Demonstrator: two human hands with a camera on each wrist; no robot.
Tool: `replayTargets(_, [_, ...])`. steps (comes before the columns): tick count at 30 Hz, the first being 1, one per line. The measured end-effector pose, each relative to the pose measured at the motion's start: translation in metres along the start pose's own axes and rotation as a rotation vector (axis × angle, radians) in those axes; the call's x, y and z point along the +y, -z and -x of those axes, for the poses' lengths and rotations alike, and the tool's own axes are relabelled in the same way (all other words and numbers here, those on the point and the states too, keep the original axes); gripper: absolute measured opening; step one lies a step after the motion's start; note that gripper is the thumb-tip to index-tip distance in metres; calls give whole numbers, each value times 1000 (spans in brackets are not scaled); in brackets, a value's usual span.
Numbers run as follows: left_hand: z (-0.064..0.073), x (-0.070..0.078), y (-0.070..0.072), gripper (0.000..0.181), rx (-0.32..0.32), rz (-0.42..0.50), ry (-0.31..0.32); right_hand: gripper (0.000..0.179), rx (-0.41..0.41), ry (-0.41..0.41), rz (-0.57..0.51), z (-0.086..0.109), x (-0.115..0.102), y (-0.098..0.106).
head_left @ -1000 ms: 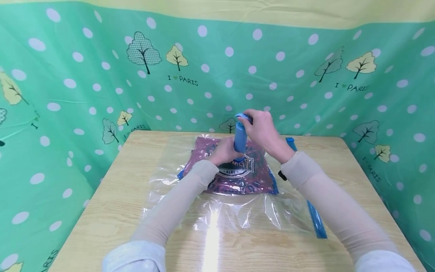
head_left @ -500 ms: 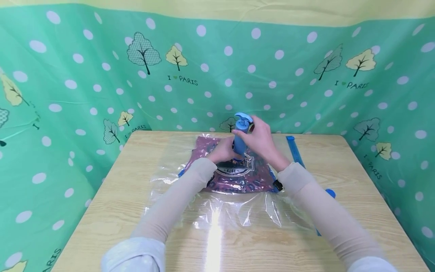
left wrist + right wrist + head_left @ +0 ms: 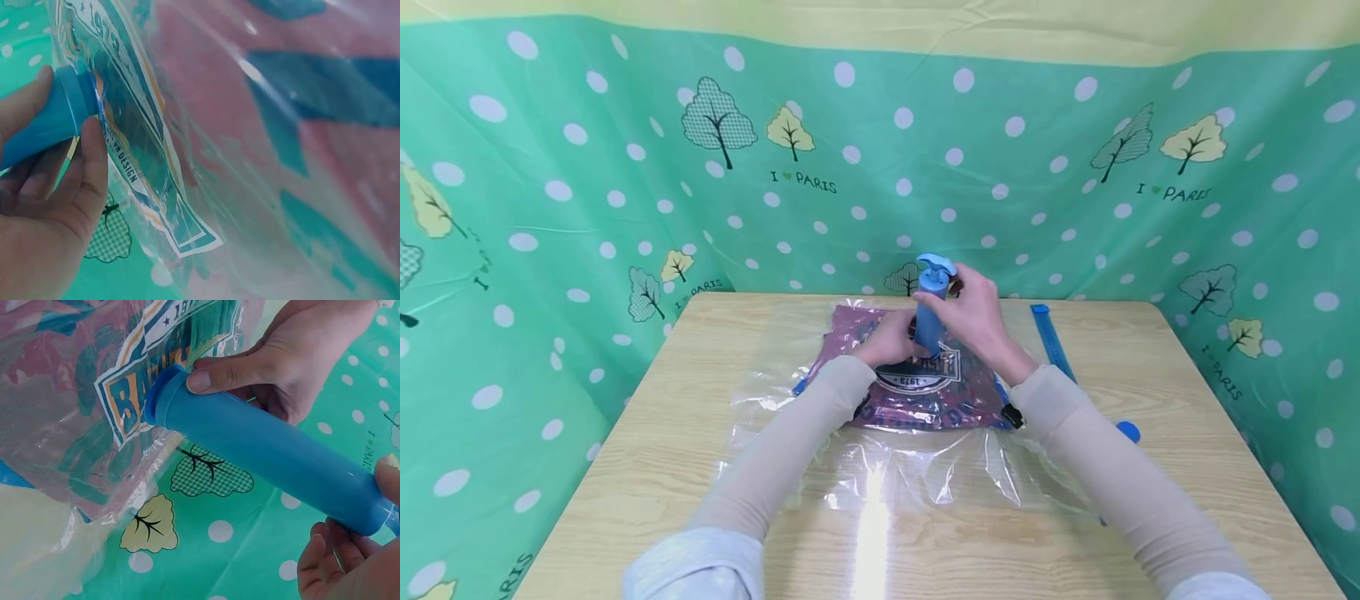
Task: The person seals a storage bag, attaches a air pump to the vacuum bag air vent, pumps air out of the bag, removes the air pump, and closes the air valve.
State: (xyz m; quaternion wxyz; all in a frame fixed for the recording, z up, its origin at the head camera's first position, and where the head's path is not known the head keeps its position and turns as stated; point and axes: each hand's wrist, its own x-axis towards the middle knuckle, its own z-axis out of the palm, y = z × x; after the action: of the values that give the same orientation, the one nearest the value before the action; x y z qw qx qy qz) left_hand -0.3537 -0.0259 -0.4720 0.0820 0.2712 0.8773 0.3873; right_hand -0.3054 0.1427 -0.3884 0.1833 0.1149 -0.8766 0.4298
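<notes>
A blue hand pump [image 3: 929, 323] stands upright on a clear plastic vacuum bag [image 3: 917, 467], its T-shaped handle [image 3: 937, 262] at the top. Inside the bag lies a folded reddish-purple garment [image 3: 917, 408] with a printed "1973" badge. My left hand [image 3: 889, 338] grips the pump low down; in the left wrist view, thumb and fingers go round its base [image 3: 69, 100], right against the bag. Higher up, my right hand [image 3: 973, 308] holds the top of the barrel just under the handle. In the right wrist view the barrel [image 3: 269, 450] shows between both hands.
A long blue strip [image 3: 1054, 343] lies on the wooden table [image 3: 647, 433] to the right, partly under the right sleeve. Near that sleeve is a round blue disc [image 3: 1127, 431]. A green patterned curtain [image 3: 865, 192] hangs behind and at both sides.
My right hand has moved down from the pump's handle to the top of its barrel. The right forearm has shifted, so the round blue disc shows. My left hand stays at the base.
</notes>
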Motion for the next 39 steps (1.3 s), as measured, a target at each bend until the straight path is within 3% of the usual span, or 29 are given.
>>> replayTargets(13, [0, -3, -5, 61, 62, -30, -7, 46, -60, -23, -27, -1, 0, 3])
replayTargets(20, [1, -1, -6, 59, 84, -49, 11, 73, -89, -84, -74, 3, 4, -1])
replayTargets(29, [2, -2, -7, 58, 72, -45, 16, 50, 53, -7, -101, 8, 11, -9])
replayTargets(39, [6, -3, -6, 58, 81, 10, -15, 54, 7, -5, -143, 10, 12, -6])
